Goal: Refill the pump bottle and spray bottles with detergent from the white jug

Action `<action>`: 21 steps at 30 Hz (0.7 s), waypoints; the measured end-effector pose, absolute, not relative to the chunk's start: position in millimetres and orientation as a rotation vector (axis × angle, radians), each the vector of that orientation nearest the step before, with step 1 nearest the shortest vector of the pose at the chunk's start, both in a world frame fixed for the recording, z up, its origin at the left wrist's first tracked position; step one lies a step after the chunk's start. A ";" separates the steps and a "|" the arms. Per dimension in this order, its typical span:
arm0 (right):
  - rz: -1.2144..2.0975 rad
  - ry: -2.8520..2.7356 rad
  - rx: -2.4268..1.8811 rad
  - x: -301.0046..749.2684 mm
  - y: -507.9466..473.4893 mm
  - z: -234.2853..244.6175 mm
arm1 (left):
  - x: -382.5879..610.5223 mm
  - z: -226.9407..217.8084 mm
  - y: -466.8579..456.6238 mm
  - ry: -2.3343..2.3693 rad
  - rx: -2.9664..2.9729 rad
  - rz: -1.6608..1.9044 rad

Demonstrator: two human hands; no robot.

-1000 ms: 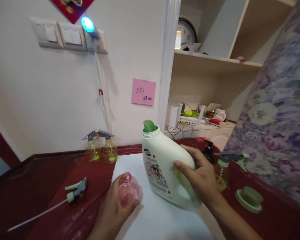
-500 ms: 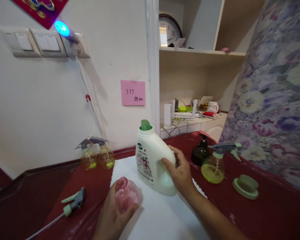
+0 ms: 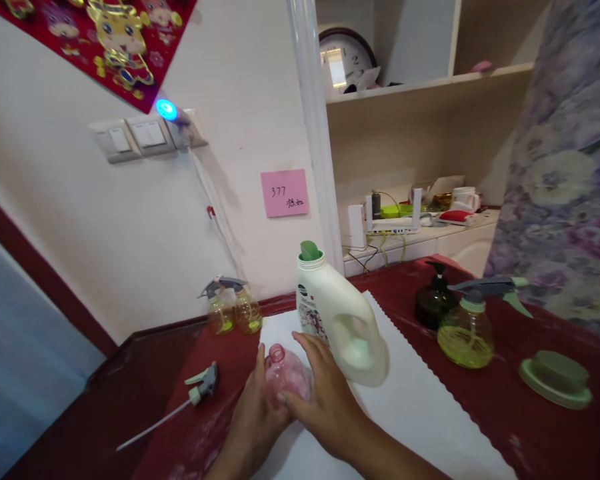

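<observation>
One pink bottle (image 3: 286, 372) between two hands, left hand (image 3: 257, 417) and right hand (image 3: 325, 400).

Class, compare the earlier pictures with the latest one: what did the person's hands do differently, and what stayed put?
The right hand let go of the white detergent jug and moved left to join the left hand on the pink bottle. The jug now stands alone on the white mat. The left hand kept its grip; the loose spray head and green cap stayed put.
</observation>
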State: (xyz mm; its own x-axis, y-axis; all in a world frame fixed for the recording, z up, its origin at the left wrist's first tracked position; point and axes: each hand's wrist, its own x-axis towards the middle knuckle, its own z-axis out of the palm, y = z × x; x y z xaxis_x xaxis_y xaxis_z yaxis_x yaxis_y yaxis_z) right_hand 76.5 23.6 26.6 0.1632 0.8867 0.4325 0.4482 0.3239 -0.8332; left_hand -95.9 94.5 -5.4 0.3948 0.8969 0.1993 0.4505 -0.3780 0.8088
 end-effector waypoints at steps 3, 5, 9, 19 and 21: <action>0.632 -1.441 -1.355 64.1 38.0 7.6 | -119.6 2.2 98.5 1.181 2.128 0.742; 0.676 -1.434 -1.342 61.4 40.4 -3.1 | -143.2 14.0 104.2 1.255 2.260 0.696; 0.740 -1.410 -1.317 61.1 36.1 -14.9 | -194.8 39.6 122.2 1.651 2.510 0.579; 0.699 -1.429 -1.335 62.1 38.4 -22.6 | -218.6 28.8 147.7 1.968 2.584 -0.031; 0.688 -1.430 -1.360 61.9 38.3 -22.7 | -217.5 31.6 148.2 1.984 2.580 -0.028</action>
